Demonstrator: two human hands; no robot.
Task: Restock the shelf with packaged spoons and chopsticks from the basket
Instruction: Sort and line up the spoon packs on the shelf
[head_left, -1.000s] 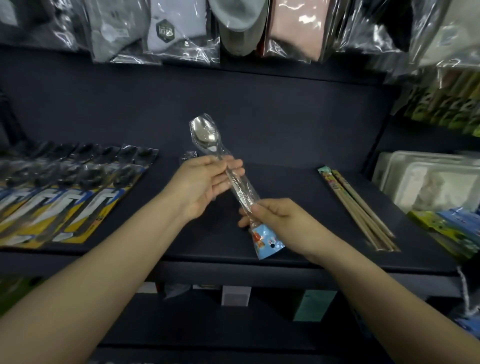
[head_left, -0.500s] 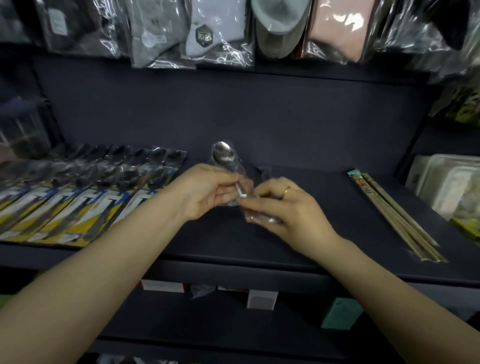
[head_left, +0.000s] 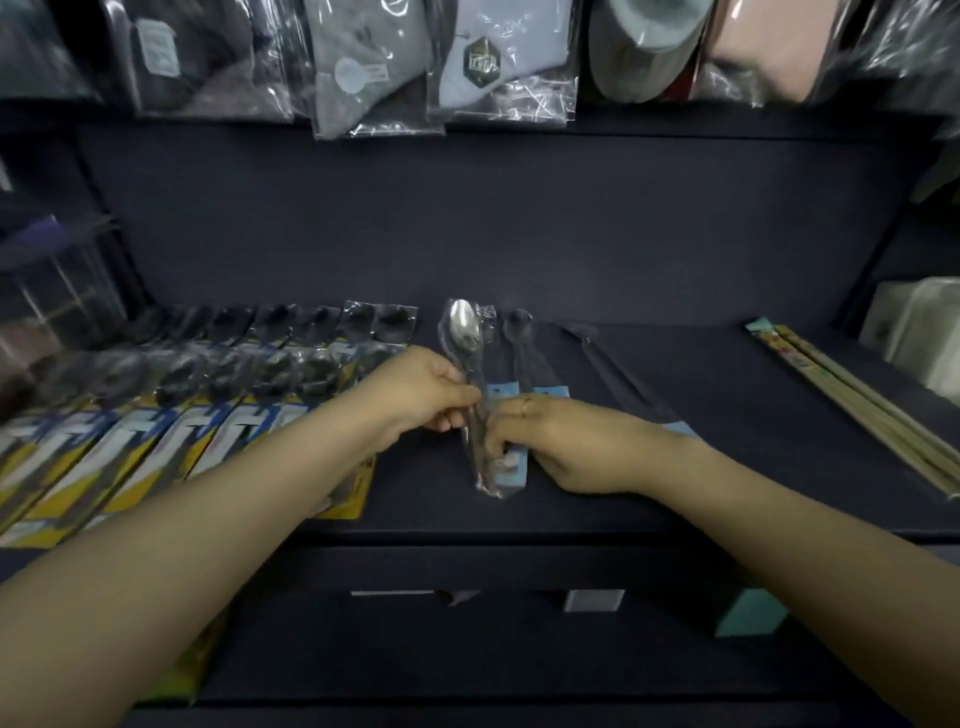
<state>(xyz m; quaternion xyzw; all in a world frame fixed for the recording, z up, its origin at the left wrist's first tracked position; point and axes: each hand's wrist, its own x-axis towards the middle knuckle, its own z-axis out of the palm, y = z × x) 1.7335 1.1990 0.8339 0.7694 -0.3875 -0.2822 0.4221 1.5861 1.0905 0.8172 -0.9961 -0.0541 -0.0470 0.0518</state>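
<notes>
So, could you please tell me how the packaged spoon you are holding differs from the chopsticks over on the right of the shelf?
The packaged spoon is shiny metal in a clear sleeve; the chopsticks look pale and wooden. The spoon is gripped by the left hand and the right hand; the chopsticks lie untouched. The spoon points straight back near the middle; the chopsticks lie slanted at the right end. Both sit over the same dark shelf.

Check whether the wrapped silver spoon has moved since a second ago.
Yes. The silver spoon, gripped by both hands, has come down from mid-air onto the shelf, now lying just right of the row of yellow-carded spoons.
</notes>
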